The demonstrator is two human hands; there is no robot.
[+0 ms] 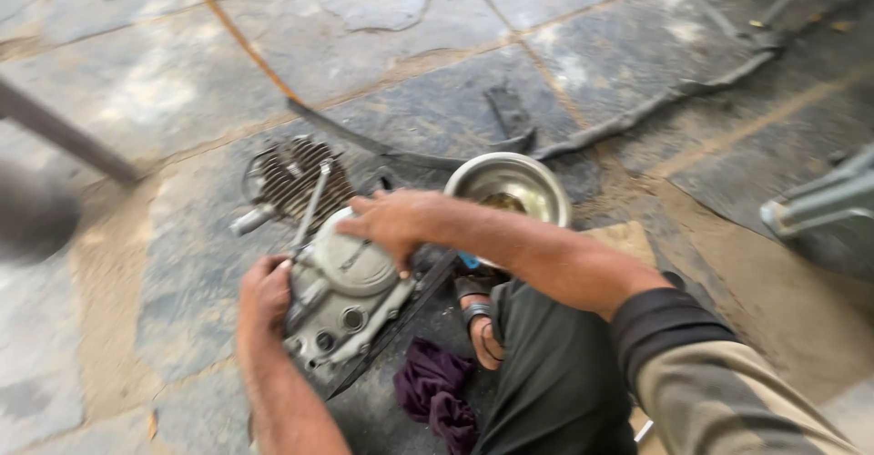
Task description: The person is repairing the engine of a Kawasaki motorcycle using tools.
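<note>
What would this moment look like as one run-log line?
left hand: grips edge of grey metal engine | right hand: rests on its round cover | nearby: steel bowl, purple rag | surface: stone floor

The person's right arm wears a two-part sleeve (701, 364) at the lower right of the frame: a beige or khaki upper part ending in a dark, near-black band pushed up above the elbow, leaving the forearm bare. The left arm, at the lower centre-left, shows no sleeve at all. Dark grey-green trousers (555, 382) cover the leg at the lower centre, creased in soft folds. Just left of the trousers, a foot wears an open sandal (478, 314) with dark straps crossing over the top.
</note>
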